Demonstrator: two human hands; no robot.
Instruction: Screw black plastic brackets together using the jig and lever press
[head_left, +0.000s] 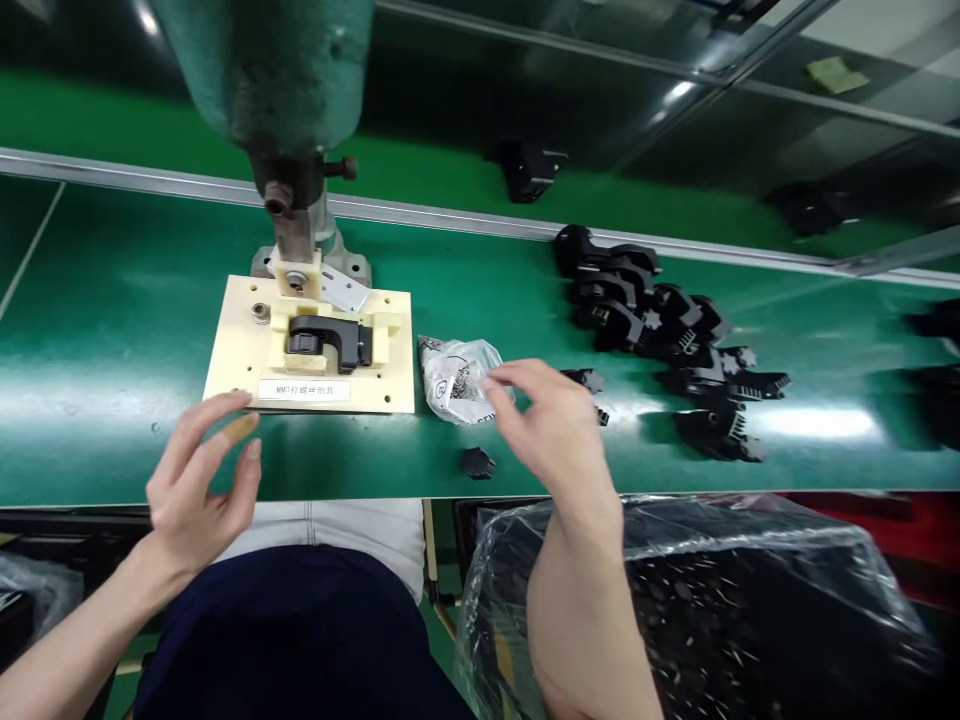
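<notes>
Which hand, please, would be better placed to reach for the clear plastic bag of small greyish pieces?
Probably the right hand: its fingers are at the right edge of the bag, while the left hand is farther off, by the cream rectangular plate.

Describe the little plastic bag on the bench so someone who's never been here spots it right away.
Start at the green workbench and find the cream fixture plate below the teal machine head. Just right of that plate, by the right hand, sits the plastic bag. It is clear, crinkled and printed, with small metal pieces inside, unlike the black parts nearby.
</notes>
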